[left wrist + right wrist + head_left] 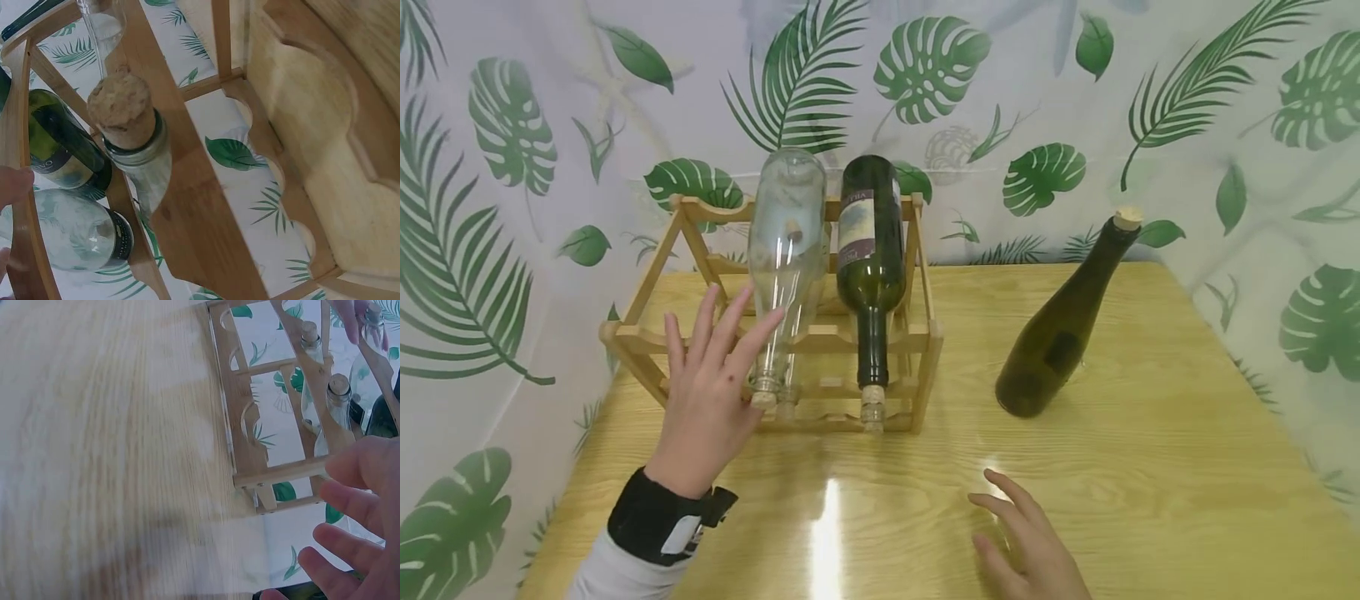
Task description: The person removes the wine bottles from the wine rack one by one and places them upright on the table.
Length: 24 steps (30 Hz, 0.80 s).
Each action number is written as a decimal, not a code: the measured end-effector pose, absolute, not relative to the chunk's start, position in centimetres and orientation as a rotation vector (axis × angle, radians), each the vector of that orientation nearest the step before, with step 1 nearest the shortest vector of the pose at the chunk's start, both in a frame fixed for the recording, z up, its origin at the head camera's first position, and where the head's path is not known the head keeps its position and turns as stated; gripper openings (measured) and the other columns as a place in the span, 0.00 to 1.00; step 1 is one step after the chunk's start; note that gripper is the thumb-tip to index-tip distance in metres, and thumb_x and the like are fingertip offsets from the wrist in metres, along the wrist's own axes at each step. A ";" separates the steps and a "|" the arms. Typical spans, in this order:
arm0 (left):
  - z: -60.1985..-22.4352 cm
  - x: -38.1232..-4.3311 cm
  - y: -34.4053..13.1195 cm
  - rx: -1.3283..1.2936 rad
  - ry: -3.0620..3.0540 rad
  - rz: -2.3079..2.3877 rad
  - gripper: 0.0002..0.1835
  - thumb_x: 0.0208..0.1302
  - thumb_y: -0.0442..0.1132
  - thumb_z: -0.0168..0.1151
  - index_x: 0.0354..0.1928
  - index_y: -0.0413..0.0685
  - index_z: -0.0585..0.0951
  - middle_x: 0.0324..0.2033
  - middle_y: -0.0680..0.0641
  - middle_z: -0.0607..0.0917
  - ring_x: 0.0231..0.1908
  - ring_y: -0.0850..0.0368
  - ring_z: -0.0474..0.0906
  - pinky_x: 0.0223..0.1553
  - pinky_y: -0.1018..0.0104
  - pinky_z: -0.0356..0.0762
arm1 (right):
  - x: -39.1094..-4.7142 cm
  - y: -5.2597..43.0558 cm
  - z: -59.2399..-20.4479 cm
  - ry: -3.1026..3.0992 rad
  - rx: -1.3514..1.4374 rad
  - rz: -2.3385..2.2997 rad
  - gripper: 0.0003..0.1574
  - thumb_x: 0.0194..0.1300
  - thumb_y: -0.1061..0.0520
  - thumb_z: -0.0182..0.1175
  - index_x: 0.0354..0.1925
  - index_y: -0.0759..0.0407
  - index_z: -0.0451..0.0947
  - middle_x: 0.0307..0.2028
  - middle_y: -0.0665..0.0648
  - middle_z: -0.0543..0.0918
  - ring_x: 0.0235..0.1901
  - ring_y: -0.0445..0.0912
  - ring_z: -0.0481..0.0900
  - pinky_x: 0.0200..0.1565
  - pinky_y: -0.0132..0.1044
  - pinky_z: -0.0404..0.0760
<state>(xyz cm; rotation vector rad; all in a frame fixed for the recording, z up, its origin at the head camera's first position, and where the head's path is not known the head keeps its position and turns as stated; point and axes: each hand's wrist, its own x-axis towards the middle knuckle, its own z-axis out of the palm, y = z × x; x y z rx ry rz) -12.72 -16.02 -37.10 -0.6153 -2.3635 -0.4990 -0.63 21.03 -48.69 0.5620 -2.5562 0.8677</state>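
Observation:
My left hand [711,396], fingers spread and fairly straight, is beside the neck of a clear glass bottle [786,242] on the upper tier of a wooden wine rack [820,337]. Its index finger overlaps the bottle in the head view, and the thumb is close to the cork [763,400]. Right of it lies a dark green wine bottle [871,275] with a label. Over the table's near side, my right hand [1033,546] has its fingers apart and holds nothing. In the left wrist view a corked bottle neck [150,169] rests in the rack.
A dark green corked bottle [1052,342] stands upright on the wooden table [1120,483], right of the rack. More corked clear bottles [337,412] lie in the rack's lower tier. Behind the table hangs a leaf-patterned backdrop [947,142].

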 end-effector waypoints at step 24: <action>-36.5 -12.9 -14.3 -0.948 -1.730 -0.753 0.09 0.74 0.23 0.54 0.41 0.37 0.84 0.49 0.37 0.90 0.72 0.44 0.74 0.72 0.38 0.69 | -0.6 18.1 -50.2 -2.416 0.857 1.292 0.30 0.60 0.74 0.68 0.58 0.54 0.80 0.58 0.60 0.83 0.59 0.42 0.81 0.48 0.34 0.88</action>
